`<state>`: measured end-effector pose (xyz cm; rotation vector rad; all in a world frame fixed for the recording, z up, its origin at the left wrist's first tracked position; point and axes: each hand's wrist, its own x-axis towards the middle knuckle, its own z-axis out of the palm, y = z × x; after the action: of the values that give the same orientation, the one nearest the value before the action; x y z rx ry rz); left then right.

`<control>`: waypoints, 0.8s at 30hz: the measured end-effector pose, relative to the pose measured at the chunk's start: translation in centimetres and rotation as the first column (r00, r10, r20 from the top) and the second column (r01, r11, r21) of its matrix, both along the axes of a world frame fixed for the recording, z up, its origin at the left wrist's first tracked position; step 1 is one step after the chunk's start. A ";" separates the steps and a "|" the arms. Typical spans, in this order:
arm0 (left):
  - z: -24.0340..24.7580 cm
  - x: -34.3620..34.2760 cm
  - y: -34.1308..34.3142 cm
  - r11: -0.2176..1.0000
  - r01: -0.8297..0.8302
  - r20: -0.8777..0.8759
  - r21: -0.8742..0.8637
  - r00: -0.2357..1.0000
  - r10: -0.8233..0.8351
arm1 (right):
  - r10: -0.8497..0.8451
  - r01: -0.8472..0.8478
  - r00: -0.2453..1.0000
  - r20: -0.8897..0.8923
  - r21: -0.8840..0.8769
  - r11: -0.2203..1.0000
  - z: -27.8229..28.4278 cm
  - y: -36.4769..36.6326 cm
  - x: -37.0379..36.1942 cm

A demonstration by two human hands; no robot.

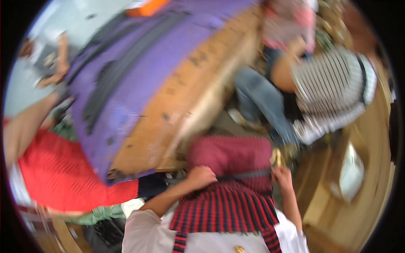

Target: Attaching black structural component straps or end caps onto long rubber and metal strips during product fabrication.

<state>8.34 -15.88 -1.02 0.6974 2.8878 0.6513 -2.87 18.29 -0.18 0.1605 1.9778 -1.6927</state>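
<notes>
A dark grey strip (pixel 244 174) stretches across my lap, over a maroon cloth (pixel 230 152) and just above my red-and-black striped apron (pixel 223 208). My left hand (pixel 201 177) is closed at its left end. At the other end, my right hand (pixel 282 175) is closed too, with its fingers partly hidden. A small yellowish thing (pixel 276 157) shows just above the right hand; blur hides what it is. More long dark grey strips (pixel 130 63) lie on the purple-topped table ahead of me.
The table's worn brown edge (pixel 168 101) runs diagonally past my knees. A person in a striped shirt (pixel 333 80) sits at the right, another in red (pixel 71 173) at the left. An orange object (pixel 147 7) lies at the far end. A wooden bench (pixel 325 198) stands at right.
</notes>
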 end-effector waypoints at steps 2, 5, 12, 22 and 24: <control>-0.9 0.0 0.8 0.991 -0.131 0.089 0.033 0.988 0.128 | -0.061 0.060 0.998 -0.032 -0.020 0.998 0.6 0.1 0.4; 0.3 0.5 0.0 0.971 -0.177 0.312 0.160 0.942 0.121 | -0.018 0.016 0.999 -0.041 -0.040 0.999 1.8 -0.1 0.5; 11.8 1.0 -0.8 0.924 -0.197 0.275 0.328 0.955 0.107 | -0.067 0.074 0.983 0.170 -0.038 0.997 0.6 -0.6 0.1; 38.3 -5.4 -19.7 0.682 -0.723 -0.575 0.111 0.513 0.637 | -0.055 0.056 0.986 0.158 0.003 0.998 3.1 -1.1 -0.4; 36.8 -7.0 -25.9 0.438 -0.873 -0.651 -0.215 0.462 0.602 | -0.043 0.046 0.985 0.165 -0.013 0.999 3.0 -1.5 -0.1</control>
<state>1.37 -41.76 35.78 -0.7641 3.4964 -0.4408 -2.95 16.77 2.84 0.3304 1.8501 -1.6669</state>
